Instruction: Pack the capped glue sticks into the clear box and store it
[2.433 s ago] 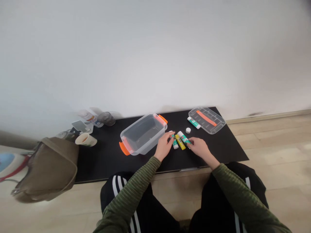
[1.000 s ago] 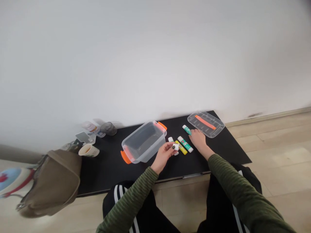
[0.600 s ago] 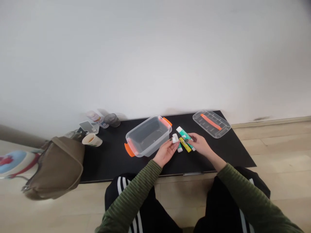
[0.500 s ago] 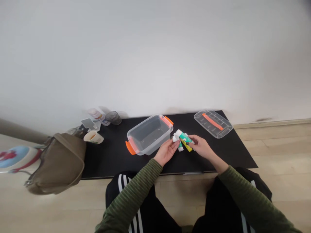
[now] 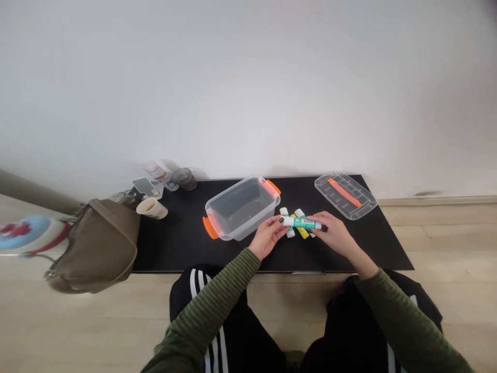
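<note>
Both hands are on a glue stick [image 5: 305, 223] with a green-and-white label, held level above the table. My left hand [image 5: 267, 235] is closed on its white cap end, thumb on top. My right hand [image 5: 333, 232] pinches the other end. Under it, on the black table, lie more sticks: a green-and-white one [image 5: 290, 233], a yellow one [image 5: 303, 233] and another with a white end [image 5: 298, 213], partly hidden by the held stick and the right hand. To the left of them stands a clear plastic box [image 5: 248, 231] with orange handles, its top uncovered.
A clear lid [image 5: 365, 211] with an orange handle lies at the table's [image 5: 365, 254] back right. At the left are a paper cup [image 5: 157, 211] of drink, a dark glass [image 5: 184, 178], a bottle [image 5: 159, 173], a phone-like white object [image 5: 146, 187] and a brown bag [image 5: 97, 248].
The glue stick has turned from tilted to nearly level, its label now facing me. The white piece at my left fingers now lines up with the stick's end. The view has shifted slightly.
</note>
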Motion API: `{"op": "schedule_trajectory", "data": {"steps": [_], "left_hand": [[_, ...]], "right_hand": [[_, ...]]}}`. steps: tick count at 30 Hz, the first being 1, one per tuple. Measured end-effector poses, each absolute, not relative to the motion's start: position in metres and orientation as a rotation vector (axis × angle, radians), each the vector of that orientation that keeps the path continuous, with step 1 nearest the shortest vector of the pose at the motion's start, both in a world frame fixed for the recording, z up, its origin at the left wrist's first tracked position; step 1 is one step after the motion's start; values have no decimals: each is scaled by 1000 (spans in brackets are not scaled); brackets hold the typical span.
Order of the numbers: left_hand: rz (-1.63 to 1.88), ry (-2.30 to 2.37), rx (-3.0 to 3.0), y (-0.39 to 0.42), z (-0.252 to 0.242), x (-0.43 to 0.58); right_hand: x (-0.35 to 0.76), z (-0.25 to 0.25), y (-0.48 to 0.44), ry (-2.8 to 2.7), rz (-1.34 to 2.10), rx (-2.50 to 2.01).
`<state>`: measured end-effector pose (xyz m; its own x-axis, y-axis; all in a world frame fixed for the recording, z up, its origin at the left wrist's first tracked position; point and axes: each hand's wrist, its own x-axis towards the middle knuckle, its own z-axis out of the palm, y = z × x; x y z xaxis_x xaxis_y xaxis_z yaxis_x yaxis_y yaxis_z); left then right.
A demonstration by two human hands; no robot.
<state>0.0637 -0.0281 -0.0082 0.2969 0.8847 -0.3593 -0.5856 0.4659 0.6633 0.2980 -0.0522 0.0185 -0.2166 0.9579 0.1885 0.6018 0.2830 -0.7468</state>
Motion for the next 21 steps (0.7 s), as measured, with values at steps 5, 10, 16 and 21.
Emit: {"op": "schedule_trajectory", "data": {"steps": [5,10,16,21], "left_hand": [[1005,781,482,-31,-10,64],[1000,780,508,-32,-8,63],[1004,769,560,-32,-5,61],[992,772,612,-35,0,60]], "right_hand": [[294,21,-54,-1952,694,-1355],[294,21,-55,-1950,684,-1365],[295,20,-57,-1940,734,-1357],[297,18,-58,-1894,836,-1354]]}}
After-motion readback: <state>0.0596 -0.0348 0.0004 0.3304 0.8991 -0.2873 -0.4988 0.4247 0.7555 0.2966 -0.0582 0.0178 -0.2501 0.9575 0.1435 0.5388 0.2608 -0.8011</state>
